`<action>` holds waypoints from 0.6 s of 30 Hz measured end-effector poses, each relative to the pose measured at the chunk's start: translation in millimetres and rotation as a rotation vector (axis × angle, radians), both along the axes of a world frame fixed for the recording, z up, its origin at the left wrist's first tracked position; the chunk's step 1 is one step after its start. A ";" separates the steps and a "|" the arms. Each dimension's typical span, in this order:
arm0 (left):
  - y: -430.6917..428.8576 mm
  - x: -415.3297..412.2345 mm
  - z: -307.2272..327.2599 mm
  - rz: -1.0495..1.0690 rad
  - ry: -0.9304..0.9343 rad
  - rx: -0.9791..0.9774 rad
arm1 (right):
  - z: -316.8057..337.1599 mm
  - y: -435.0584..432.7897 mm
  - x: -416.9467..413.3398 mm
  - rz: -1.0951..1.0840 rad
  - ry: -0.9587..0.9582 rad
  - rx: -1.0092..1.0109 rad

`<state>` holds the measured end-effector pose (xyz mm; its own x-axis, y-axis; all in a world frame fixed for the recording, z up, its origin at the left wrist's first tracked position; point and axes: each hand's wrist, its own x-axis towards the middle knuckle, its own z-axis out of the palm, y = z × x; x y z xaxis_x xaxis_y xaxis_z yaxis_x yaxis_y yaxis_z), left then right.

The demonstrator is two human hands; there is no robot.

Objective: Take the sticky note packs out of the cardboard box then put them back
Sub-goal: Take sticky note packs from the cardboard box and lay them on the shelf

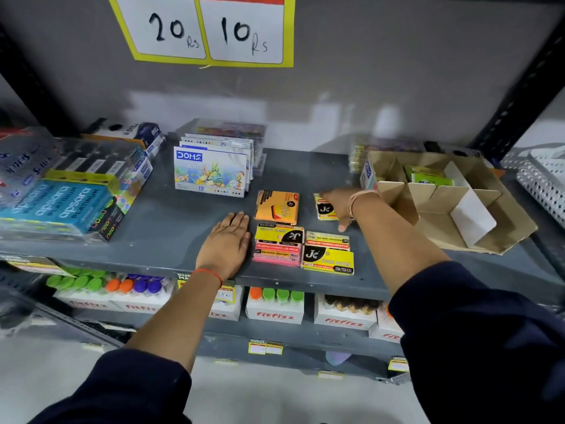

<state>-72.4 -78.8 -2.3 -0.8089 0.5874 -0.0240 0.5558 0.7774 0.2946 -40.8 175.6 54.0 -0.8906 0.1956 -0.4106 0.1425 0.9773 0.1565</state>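
Several sticky note packs lie on the grey shelf (159, 228): an orange pack (276, 207), a yellow-and-pink stack (278, 246), a yellow pack (327, 254) in front, and a small yellow pack (323, 208) behind it. My right hand (341, 206) lies over the small yellow pack, fingers down on it; whether it grips the pack is unclear. My left hand (227, 243) rests flat on the shelf, left of the stack, holding nothing. The divided cardboard box (477, 228) stands at the right with a green pack (428, 175) inside a back compartment.
DOMS oil pastel boxes (211, 171) stand behind the packs. Apsara pencil boxes (58, 206) and pen packs fill the left side. A perforated metal tray (541, 182) sits at the far right. Fitfizz bottle boxes (275, 307) line the shelf below.
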 end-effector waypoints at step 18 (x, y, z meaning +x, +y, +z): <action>1.0 1.7 -0.7 -0.010 -0.003 -0.033 | 31.6 -47.1 60.4 0.008 0.062 -0.356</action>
